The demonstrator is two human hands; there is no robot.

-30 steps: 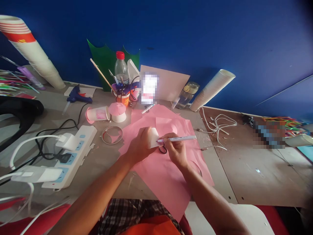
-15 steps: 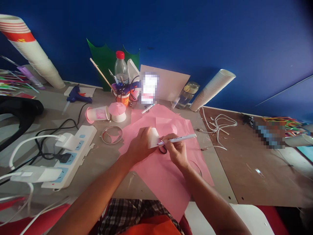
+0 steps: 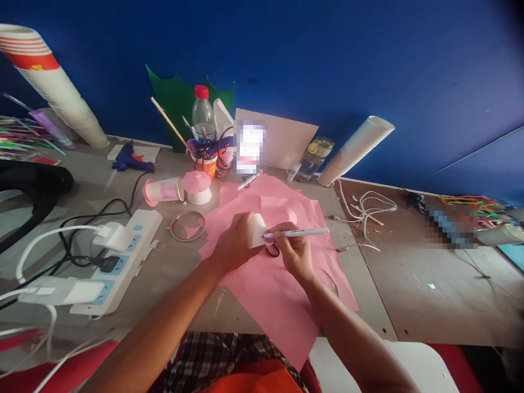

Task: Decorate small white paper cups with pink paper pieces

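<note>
My left hand [image 3: 234, 243] is closed around a white paper cup [image 3: 257, 228], most of which its fingers hide. In my right hand [image 3: 295, 250] is a white marker [image 3: 309, 231], its tip touching or very near the cup's side. Both hands are above pink paper sheets [image 3: 278, 305] that overlap on the table. A black loop [image 3: 273, 250], perhaps a scissors handle, shows between the hands. Left of them stands a short white cup piece with a pink top [image 3: 197, 185], beside a cup lying on its side [image 3: 164, 190]. A roll of tape [image 3: 187, 225] lies nearer me.
A power strip [image 3: 123, 262] with plugs and cables lies at the left. Behind are a blue glue gun [image 3: 130, 158], a capped bottle [image 3: 202, 114], a lit phone [image 3: 249, 146] and a water bottle [image 3: 315, 158]. Stacked paper cups [image 3: 356, 150] lean at the wall; a white cable [image 3: 368, 207] lies right.
The marker has tilted slightly, its back end a little lower, and its tip has shifted slightly on the cup. My left hand and the cup stay nearly still.
</note>
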